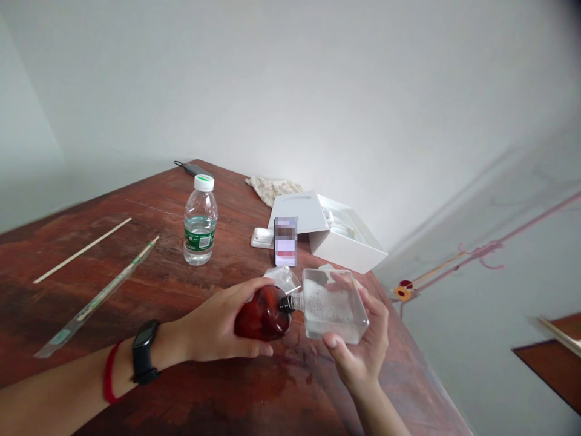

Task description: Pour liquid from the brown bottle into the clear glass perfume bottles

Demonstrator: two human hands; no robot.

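Observation:
My left hand (213, 324) is shut around a dark amber bottle (263, 313), which lies almost on its side. The bottle's black neck meets the short neck of a flat, clear plastic bottle (331, 306). My right hand (358, 357) holds that clear bottle from below, with fingers showing through it. Pale, foamy liquid lies inside. A crumpled clear plastic piece (284, 278) sits just behind the joined necks on the reddish-brown wooden table (236, 402). A black wristband (144, 351) and a red band (108, 369) circle my left wrist.
Farther back stand a water bottle (200, 221) with a green label and a blurred phone (285, 241). Beyond are a white box (347, 242), a small white object (262, 238), a cloth (272, 189) and a black cord (190, 168). A wooden stick (82, 251) and a plastic-sleeved stick (97, 297) lie left.

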